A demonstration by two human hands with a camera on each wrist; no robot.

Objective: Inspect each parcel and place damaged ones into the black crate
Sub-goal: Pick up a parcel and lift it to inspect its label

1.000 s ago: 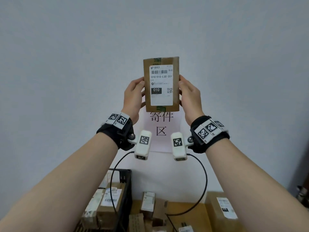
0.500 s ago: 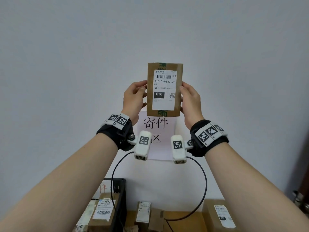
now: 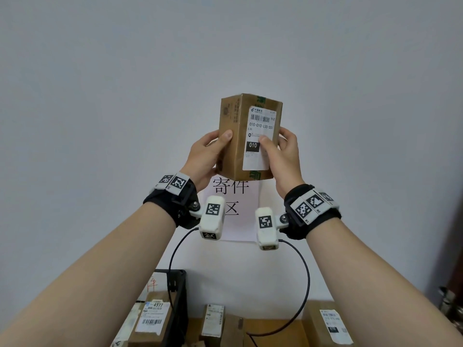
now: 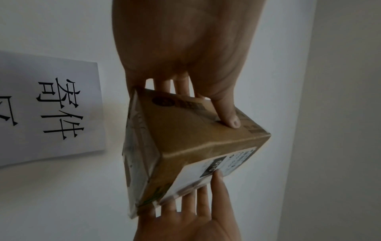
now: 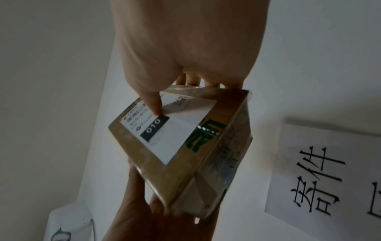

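Note:
I hold a brown cardboard parcel [image 3: 235, 141] with a white shipping label marked 010 up in front of the wall, turned so one upright corner edge faces me. My left hand [image 3: 208, 156] grips its left side, thumb on the plain brown face. My right hand [image 3: 283, 156] grips the right side, thumb pressed on the label. In the left wrist view the parcel [image 4: 185, 143] shows a taped end. The right wrist view shows the parcel [image 5: 185, 143] with green print by the label. The black crate [image 3: 179, 304] stands low at the left with labelled parcels inside.
A paper sign [image 3: 240, 211] with black characters hangs on the wall behind the parcel. Several more cardboard parcels [image 3: 213, 324] lie on the brown surface below, one larger box [image 3: 325, 324] at the right. Wrist camera cables loop between my arms.
The parcel has been rotated about its upright axis, so its left side face now shows beside the label. Both thumbs have shifted onto the front faces. My view has tilted upward slightly.

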